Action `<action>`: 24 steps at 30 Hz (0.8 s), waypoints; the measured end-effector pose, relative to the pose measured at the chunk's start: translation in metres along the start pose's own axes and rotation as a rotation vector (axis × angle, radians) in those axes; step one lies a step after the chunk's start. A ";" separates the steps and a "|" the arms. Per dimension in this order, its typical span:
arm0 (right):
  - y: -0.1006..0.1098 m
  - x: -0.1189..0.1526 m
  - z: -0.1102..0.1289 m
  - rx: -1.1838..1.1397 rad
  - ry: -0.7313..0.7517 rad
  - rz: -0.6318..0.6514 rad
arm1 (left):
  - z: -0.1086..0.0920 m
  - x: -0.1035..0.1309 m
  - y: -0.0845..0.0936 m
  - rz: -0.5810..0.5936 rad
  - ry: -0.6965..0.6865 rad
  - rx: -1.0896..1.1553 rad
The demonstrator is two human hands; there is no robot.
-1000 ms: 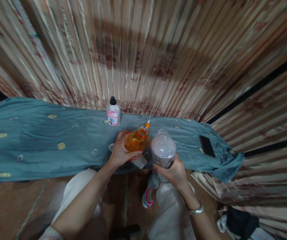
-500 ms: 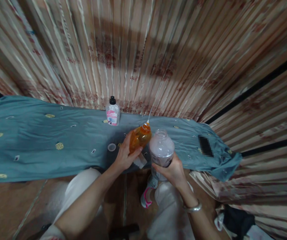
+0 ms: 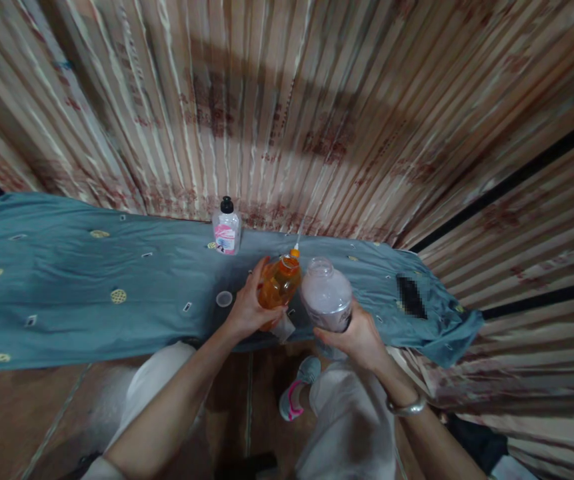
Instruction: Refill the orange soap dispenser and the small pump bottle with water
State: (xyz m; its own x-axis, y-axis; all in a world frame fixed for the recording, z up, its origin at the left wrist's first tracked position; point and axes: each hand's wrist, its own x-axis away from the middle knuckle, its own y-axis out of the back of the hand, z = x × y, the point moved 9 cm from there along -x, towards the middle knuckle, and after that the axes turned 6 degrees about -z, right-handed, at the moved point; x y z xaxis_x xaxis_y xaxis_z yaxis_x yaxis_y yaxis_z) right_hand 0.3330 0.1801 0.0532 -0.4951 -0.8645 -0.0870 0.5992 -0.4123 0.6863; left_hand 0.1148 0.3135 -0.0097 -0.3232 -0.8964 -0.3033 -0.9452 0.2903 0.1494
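Note:
My left hand (image 3: pixel 254 303) is wrapped round an orange see-through bottle (image 3: pixel 279 285), held leaning a little to the right with its mouth uncapped. My right hand (image 3: pixel 354 337) grips a larger clear plastic bottle (image 3: pixel 325 293) by its labelled side. Its open mouth points up, and the two bottles are side by side with a small gap. Just behind the orange bottle's mouth shows an orange nozzle cap (image 3: pixel 295 253) with a pale tip. A small white round lid (image 3: pixel 224 299) lies left of my left hand. Whitish paper or tissue (image 3: pixel 283 328) shows below the orange bottle.
A clear bottle with a black cap and pink label (image 3: pixel 227 230) stands at the back of the bench's blue-green cloth (image 3: pixel 157 273). A dark blurred-out object (image 3: pixel 411 297) lies at the right. Pleated curtains (image 3: pixel 267 120) hang behind. My shoe (image 3: pixel 299 390) is on the floor below.
The orange bottle has come slightly down towards me and stands more upright. The clear bottle has shifted a little to the right. Both stay in my hands.

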 end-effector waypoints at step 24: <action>0.027 -0.007 0.000 0.241 0.142 0.019 | -0.002 0.004 -0.022 -0.007 -0.212 -0.077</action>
State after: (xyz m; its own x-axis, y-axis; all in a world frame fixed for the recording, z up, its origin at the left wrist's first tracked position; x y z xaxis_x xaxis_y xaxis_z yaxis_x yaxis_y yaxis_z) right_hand 0.3527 0.1754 0.0724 -0.3817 -0.9102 -0.1610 0.4322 -0.3297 0.8394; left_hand 0.1345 0.3026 -0.0122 -0.3267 -0.8052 -0.4948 -0.9438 0.2506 0.2155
